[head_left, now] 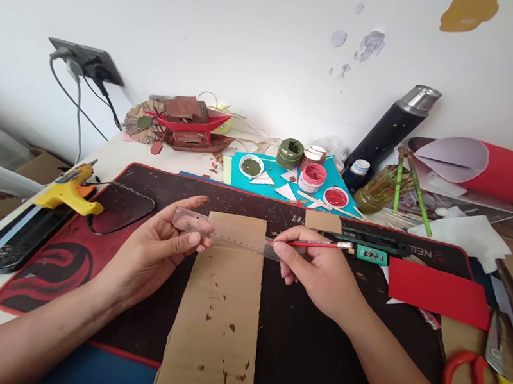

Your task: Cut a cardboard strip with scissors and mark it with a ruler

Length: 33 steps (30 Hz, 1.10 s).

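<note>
A clear plastic ruler (234,238) spans the upper end of a long cardboard strip (224,304), which has brown paint stains. My left hand (164,239) pinches the ruler's left end between thumb and fingers. At the other end, my right hand (311,262) is closed around a red pencil (321,245), its eraser end pointing right. The fingers of that hand also meet the ruler's right end; whether they grip it I cannot tell. Beneath the strip lies a black desk mat (327,359) with a red border.
Left stands a yellow glue gun (72,189). Behind are a cardboard boat model (189,123), open paint jars (312,177) and a black thermos (394,123). To the right lie red card (438,292), scissors (495,360) and a jar with brushes (383,189). A socket (87,61) with cables is on the wall.
</note>
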Each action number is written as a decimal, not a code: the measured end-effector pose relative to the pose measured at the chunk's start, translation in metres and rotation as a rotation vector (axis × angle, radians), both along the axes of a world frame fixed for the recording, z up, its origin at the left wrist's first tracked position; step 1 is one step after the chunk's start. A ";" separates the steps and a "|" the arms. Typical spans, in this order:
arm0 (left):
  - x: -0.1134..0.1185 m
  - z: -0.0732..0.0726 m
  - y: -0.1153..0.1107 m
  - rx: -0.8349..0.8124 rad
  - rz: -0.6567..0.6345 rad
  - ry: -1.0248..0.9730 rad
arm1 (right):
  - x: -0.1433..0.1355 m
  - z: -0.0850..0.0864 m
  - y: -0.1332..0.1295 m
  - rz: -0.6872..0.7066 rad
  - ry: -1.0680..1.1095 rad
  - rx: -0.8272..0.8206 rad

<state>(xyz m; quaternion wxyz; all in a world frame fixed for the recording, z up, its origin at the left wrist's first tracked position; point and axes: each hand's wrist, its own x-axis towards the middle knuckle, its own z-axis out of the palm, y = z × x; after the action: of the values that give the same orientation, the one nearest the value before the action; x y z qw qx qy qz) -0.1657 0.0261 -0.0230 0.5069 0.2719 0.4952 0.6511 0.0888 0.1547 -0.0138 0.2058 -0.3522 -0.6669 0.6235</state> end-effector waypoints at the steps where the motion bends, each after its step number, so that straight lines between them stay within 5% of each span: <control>1: 0.000 0.000 0.000 -0.008 -0.011 -0.033 | -0.001 -0.002 -0.002 0.016 0.000 -0.010; 9: 0.015 0.000 -0.012 0.029 -0.133 0.087 | -0.010 0.000 -0.032 0.350 -0.076 0.350; 12: 0.013 0.010 -0.010 0.077 -0.167 0.004 | -0.011 0.006 -0.038 0.437 -0.057 0.351; 17: -0.001 0.029 -0.008 0.182 -0.090 0.007 | -0.008 0.006 -0.030 0.282 0.042 0.196; 22: 0.003 0.026 -0.021 0.061 -0.457 0.389 | -0.005 0.002 -0.022 0.078 0.187 -0.036; 26: 0.010 0.020 -0.026 0.199 -0.669 0.841 | -0.006 0.007 -0.027 0.165 0.183 -0.049; 33: 0.009 0.019 -0.023 0.225 -0.688 0.955 | -0.011 0.012 -0.036 0.294 -0.008 0.114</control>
<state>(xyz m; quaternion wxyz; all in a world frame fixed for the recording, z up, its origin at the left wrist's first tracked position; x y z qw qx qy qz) -0.1571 0.0031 -0.0038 0.3779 0.7312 0.4798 0.3039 0.0778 0.1192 -0.0020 0.1294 -0.2408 -0.7464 0.6067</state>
